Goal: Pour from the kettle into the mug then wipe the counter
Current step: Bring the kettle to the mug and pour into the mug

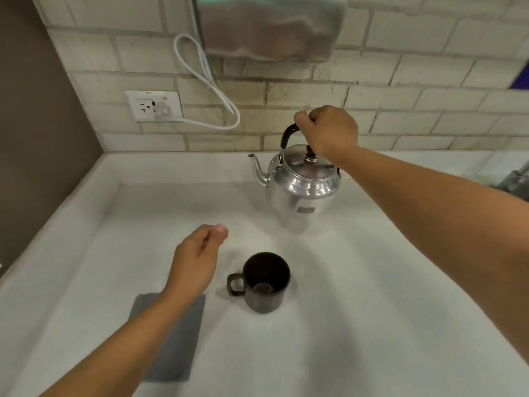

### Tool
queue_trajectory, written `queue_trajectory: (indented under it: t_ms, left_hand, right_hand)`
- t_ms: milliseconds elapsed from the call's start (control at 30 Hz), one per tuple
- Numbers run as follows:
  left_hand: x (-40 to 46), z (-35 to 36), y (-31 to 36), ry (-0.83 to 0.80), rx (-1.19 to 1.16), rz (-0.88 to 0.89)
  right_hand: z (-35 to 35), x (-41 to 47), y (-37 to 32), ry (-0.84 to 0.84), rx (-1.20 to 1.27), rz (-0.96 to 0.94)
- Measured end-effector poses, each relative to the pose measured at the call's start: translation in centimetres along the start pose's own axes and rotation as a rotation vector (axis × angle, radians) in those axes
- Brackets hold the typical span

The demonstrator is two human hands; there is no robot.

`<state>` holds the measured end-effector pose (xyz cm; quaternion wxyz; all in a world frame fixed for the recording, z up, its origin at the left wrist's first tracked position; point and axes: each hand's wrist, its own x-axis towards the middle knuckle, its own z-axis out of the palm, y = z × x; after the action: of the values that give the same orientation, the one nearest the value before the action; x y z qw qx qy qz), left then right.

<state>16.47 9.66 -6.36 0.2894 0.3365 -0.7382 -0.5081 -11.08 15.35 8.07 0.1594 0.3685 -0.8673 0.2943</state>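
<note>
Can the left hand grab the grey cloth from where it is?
Probably yes. The left hand hovers loosely curled and holds nothing, and the grey cloth lies flat on the counter just beneath that forearm. Nothing sits on it; the mug stands beside it, apart.

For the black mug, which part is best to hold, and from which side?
Judging from its pose, take the mug by its side handle, coming from the left. The handle points towards the left hand, which is free and nearest.

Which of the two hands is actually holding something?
The right hand: it grips the kettle by its handle. The left hand hovers empty beside the mug.
</note>
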Motion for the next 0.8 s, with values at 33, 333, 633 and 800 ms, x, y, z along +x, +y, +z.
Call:
queue_trajectory:
  t_ms: [33, 333, 633, 800]
  left_hand:
    - [-1.0, 0.3, -0.7, 0.007, -0.014, -0.013]
    - [-4.9, 3.1, -4.4, 0.015, -0.092, -0.099]
    - [-5.2, 5.1, -2.6, 0.065, -0.113, -0.109]
    - [-4.8, 5.1, -3.0, 0.013, -0.05, -0.075]
  right_hand:
    - [-1.2, -0.6, 0.0, 0.006, -0.024, 0.0]
    - [-6.3, -8.7, 2.0, -0.039, -0.093, -0.049]
    - [-7.0, -12.6, 2.1, -0.095, -0.239, -0.141]
    - [-6.7, -13.1, 0.9, -0.111, -0.336, -0.265]
